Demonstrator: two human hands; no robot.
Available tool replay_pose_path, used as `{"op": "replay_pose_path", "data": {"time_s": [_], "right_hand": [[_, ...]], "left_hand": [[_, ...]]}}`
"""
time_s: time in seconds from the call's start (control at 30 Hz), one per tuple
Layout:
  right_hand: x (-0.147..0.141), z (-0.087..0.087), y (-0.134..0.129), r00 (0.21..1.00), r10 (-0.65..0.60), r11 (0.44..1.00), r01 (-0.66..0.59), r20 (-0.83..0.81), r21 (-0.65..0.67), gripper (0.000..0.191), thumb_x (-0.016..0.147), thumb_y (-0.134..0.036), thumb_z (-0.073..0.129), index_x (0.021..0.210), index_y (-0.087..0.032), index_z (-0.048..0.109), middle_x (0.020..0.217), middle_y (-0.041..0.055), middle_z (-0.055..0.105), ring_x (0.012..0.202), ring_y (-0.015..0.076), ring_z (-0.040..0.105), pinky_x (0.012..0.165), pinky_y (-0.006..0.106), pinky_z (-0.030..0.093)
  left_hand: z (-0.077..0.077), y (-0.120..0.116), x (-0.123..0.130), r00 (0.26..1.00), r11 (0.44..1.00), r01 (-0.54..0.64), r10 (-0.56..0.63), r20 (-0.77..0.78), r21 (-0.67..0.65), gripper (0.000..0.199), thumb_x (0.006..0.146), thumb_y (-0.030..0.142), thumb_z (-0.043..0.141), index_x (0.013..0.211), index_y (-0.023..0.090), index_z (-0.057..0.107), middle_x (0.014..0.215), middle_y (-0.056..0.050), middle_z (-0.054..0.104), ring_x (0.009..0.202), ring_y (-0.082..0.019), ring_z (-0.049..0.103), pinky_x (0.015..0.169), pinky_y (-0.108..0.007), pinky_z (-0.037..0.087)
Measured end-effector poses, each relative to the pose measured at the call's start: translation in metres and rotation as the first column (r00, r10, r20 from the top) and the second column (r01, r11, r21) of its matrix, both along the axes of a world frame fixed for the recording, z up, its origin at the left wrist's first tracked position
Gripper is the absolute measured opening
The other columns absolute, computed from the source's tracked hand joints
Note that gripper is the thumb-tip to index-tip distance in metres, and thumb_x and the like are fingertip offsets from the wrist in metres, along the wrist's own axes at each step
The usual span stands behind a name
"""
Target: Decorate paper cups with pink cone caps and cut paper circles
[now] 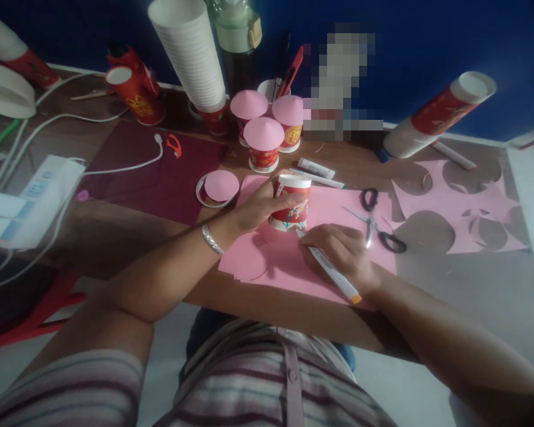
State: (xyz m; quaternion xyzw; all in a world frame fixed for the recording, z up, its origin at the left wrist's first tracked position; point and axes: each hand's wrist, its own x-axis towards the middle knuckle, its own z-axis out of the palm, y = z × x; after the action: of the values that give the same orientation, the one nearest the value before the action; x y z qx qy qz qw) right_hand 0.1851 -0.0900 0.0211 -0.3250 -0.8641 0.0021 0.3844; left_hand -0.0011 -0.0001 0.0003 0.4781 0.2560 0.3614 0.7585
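Note:
My left hand (pixel 263 204) is wrapped round a red paper cup (pixel 291 204) with a white rim, which stands upside down or upright, I cannot tell, on pink paper (pixel 267 258). In my right hand (pixel 345 252) is a white marker pen (pixel 333 274) with an orange end, its tip pointing at the bottom edge of the cup. Scissors with black handles (pixel 371 222) lie on the paper to the right of my right hand. A glue stick (pixel 315 168) and a white pen (pixel 323 178) rest just behind the cup.
Red cups with pink cone tops (pixel 264 135) stand behind. A tall stack of white cups (pixel 191 53) and a red can-like cup (pixel 136 98) are at the back. Cut pink scraps (pixel 458 204) lie right; a power strip (pixel 38 196) with white cables lies left.

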Motion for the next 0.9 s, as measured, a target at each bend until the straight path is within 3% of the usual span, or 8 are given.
{"op": "replay_pose_path", "data": {"time_s": [0.9], "right_hand": [[0.0005, -0.0024, 0.0008, 0.999, 0.014, 0.999, -0.015, 0.048, 0.039, 0.017, 0.090, -0.007, 0.064, 0.099, -0.020, 0.058, 0.076, 0.0001, 0.069, 0.063, 0.0125, 0.065, 0.059, 0.025, 0.054]], "left_hand": [[-0.0018, -0.0002, -0.0004, 1.000, 1.000, 0.011, -0.011, -0.015, 0.005, 0.044, 0.080, 0.038, 0.083, 0.110, 0.020, 0.057, 0.101, -0.003, 0.064, 0.084, -0.015, 0.065, 0.076, -0.031, 0.055]]}}
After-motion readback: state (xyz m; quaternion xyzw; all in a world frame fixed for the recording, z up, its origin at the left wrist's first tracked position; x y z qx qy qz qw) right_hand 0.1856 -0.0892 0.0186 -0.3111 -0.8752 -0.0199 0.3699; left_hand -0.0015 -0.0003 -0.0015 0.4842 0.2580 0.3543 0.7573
